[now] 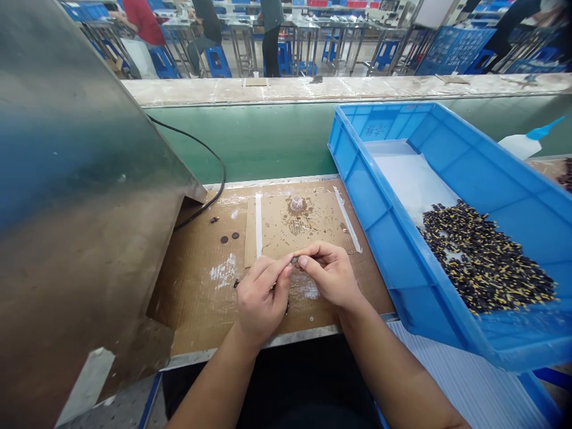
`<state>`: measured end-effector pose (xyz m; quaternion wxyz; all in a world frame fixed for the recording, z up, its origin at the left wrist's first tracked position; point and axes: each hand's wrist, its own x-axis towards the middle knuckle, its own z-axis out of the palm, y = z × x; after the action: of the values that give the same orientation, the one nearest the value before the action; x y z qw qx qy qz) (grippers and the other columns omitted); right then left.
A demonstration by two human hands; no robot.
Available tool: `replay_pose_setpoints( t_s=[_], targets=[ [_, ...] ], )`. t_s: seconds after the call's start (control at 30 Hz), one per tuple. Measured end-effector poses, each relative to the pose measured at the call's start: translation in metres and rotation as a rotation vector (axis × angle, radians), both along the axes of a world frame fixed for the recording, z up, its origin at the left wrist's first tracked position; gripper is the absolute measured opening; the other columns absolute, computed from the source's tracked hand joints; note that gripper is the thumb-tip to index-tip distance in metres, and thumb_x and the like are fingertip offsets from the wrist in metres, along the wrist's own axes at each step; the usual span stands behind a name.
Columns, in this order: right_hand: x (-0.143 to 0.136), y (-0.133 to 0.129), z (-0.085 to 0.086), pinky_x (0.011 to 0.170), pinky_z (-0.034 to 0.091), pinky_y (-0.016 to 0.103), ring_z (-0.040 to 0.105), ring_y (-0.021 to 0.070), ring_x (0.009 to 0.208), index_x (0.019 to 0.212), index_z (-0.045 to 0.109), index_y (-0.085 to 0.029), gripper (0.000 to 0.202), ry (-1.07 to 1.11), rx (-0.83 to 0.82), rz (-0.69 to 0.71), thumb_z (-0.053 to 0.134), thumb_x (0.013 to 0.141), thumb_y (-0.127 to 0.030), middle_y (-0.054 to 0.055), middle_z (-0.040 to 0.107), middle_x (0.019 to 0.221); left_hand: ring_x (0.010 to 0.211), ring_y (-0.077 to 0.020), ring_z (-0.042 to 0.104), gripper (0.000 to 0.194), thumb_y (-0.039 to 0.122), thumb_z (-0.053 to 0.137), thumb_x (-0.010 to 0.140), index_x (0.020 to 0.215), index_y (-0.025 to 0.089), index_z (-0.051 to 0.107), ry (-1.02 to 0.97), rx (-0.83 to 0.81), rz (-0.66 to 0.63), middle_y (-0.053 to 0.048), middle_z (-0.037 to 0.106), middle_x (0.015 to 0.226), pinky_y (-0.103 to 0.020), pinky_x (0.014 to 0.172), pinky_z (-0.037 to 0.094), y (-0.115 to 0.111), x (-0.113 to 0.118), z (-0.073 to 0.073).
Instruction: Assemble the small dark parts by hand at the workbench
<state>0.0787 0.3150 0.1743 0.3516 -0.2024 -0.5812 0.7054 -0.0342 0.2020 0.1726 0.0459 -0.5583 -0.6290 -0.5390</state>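
My left hand (264,292) and my right hand (329,271) meet above the front of the cardboard-covered bench (196,322). Thumb and fingers of both are pinched on one small dark piece (294,260), too small to name. Beyond them a taped cardboard sheet (277,232) bears wet-looking stains and a small clear cup-like thing (297,204). Left of the sheet lie two dark round discs (229,238) and a small dark bit (214,220). Some dark bits beneath my left hand are partly hidden.
At right a blue crate (379,220) holds many small black-and-yellow parts (487,256) and white sheets. A metal housing (89,208) with a black cable (210,149) stands at left. Behind the crate is a white bottle with a blue nozzle (536,132). Several people work at far tables.
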Motion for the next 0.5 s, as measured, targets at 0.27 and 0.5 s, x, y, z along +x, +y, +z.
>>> replay_pose_setpoints(
  t_s=[0.27,0.5],
  targets=[
    [0.0,0.0008,-0.0001,0.072,0.06,0.027,0.072,0.0141,0.075,0.082,0.074,-0.019,0.017,-0.023,-0.042,0.003,0.081,0.081,-0.034,0.004,0.078,0.083,0.08,-0.0129,0.061,0.036,-0.004,0.066,0.085,0.118,0.009,0.069,0.104,0.045,0.012,-0.007,0.067,0.092,-0.026,0.075,0.054,0.0006,-0.0007,-0.0023],
    [-0.0002,0.0016,-0.0003,0.071,0.059,0.026,0.072,0.0135,0.073,0.081,0.074,-0.019,0.016,-0.022,-0.043,0.0,0.081,0.081,-0.033,0.004,0.078,0.082,0.08,-0.0141,0.06,0.038,-0.004,0.066,0.084,0.12,0.01,0.068,0.125,0.019,0.005,-0.007,0.067,0.092,-0.029,0.075,0.053,0.0,-0.0023,-0.0025]
  ],
)
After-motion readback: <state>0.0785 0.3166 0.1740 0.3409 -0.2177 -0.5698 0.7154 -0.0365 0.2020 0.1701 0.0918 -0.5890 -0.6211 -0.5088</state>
